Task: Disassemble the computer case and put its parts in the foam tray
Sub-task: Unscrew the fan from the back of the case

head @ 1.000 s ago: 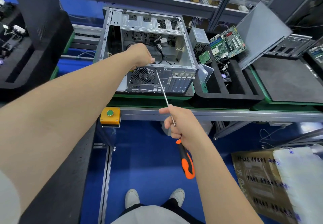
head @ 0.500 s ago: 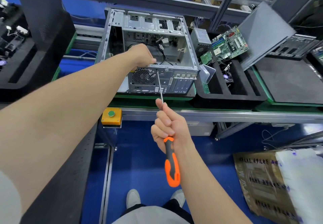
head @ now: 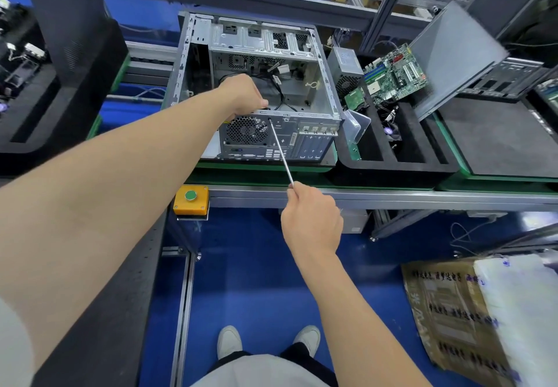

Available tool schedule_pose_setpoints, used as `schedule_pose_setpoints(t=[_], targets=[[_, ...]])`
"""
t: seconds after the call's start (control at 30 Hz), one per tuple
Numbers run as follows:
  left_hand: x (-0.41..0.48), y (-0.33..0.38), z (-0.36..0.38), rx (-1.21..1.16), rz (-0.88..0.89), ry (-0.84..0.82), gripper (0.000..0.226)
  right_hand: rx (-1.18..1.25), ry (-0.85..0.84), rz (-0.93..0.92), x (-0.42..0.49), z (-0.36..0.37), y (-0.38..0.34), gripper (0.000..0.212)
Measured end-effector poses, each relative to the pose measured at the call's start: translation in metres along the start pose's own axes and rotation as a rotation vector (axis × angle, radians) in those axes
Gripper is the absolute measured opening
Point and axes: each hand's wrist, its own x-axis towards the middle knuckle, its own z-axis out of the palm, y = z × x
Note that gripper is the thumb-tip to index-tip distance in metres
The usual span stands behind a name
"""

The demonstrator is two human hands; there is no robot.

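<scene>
Steel computer case (head: 314, 145) stood open just beside foam tray (head: 392, 167). Head view: left hand (head: 244, 93) clasped case's rear top edge; right hand (head: 311, 217) curled round screwdriver (head: 280, 151), tip at screw (head: 269, 118) beside fan grille. Step judged: loosening rear-panel screw. Next: square tip seating, steady turning.

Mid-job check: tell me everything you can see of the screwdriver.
The screwdriver shows only its long, thin, shiny metal shaft; the right hand grips its lower end and hides the handle. The shaft slants up and left from that hand, and its tip meets the rear panel of the computer case, just right of the round fan grille, near the top edge. The left hand holds that edge beside the tip.
</scene>
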Motion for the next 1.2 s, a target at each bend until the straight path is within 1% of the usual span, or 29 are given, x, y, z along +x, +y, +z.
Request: schedule_pose_setpoints(t=[0.07,0.1,0.2,0.23,0.27,0.37,0.43,0.5,0.53,0.6,0.67,0.73,0.83,0.9,0.97,1.03,1.07,1.1,1.13,1.17,1.2], targets=[[0.000,-0.001,0.000,0.001,0.008,0.007,0.024,0.214,-0.070,0.017,0.003,-0.001,0.004,0.029],[0.000,-0.001,-0.001,0.001,0.011,0.008,0.024,0.361,-0.146,0.054,0.006,-0.003,0.006,0.027],[0.000,-0.001,-0.001,-0.001,0.011,0.004,0.028,0.966,-0.477,0.301,0.015,-0.009,0.011,0.029],[0.000,-0.001,-0.001,-0.003,0.009,0.004,0.029,1.146,-0.573,0.339,0.015,-0.010,0.013,0.028],[0.000,-0.001,0.000,-0.006,0.009,0.006,0.028,1.287,-0.646,0.337,0.014,-0.011,0.014,0.027],[0.001,-0.002,0.000,-0.012,0.017,0.010,0.026,1.595,-0.824,0.348,0.007,-0.008,0.015,0.022],[0.002,-0.002,0.000,-0.025,0.010,0.004,0.031,1.779,-0.946,0.396,0.002,-0.005,0.013,0.021],[0.002,-0.003,0.000,-0.013,0.003,-0.002,0.034,2.000,-1.063,0.455,-0.003,-0.001,0.009,0.027],[0.002,-0.003,0.000,0.001,0.000,-0.002,0.034,2.096,-1.088,0.476,-0.006,0.002,0.006,0.032],[0.000,-0.002,0.001,0.017,0.001,-0.001,0.038,2.169,-1.045,0.507,-0.008,0.006,0.002,0.035],[0.000,-0.002,0.001,0.019,0.007,0.004,0.038,2.060,-0.947,0.502,-0.008,0.007,-0.001,0.034],[0.001,-0.002,0.001,0.016,0.009,0.013,0.037,1.819,-0.836,0.428,-0.005,0.005,0.001,0.032],[0.003,-0.002,0.001,0.020,0.012,0.019,0.037,1.253,-0.600,0.222,0.000,-0.003,0.006,0.031],[0.003,-0.002,0.001,0.025,0.019,0.019,0.037,0.873,-0.404,0.128,0.002,-0.006,0.007,0.033],[0.003,-0.002,0.001,0.024,0.027,0.022,0.037,0.545,-0.233,0.027,0.004,-0.006,0.009,0.037],[0.002,-0.003,0.000,0.029,0.039,0.028,0.036,0.207,-0.128,-0.056,0.006,-0.005,0.011,0.039],[0.002,-0.004,0.001,0.029,0.048,0.030,0.034,0.089,-0.085,-0.061,0.007,-0.006,0.012,0.040],[0.002,-0.004,0.001,0.022,0.056,0.030,0.031,0.033,-0.050,-0.051,0.008,-0.006,0.012,0.041],[0.002,-0.005,0.001,0.007,0.061,0.028,0.027,0.032,-0.037,-0.043,0.008,-0.007,0.012,0.041],[0.002,-0.005,0.001,-0.010,0.068,0.026,0.023,0.090,-0.049,-0.039,0.007,-0.007,0.013,0.041],[0.001,-0.004,0.002,-0.022,0.080,0.023,0.021,0.212,-0.084,-0.024,0.007,-0.007,0.014,0.040]])
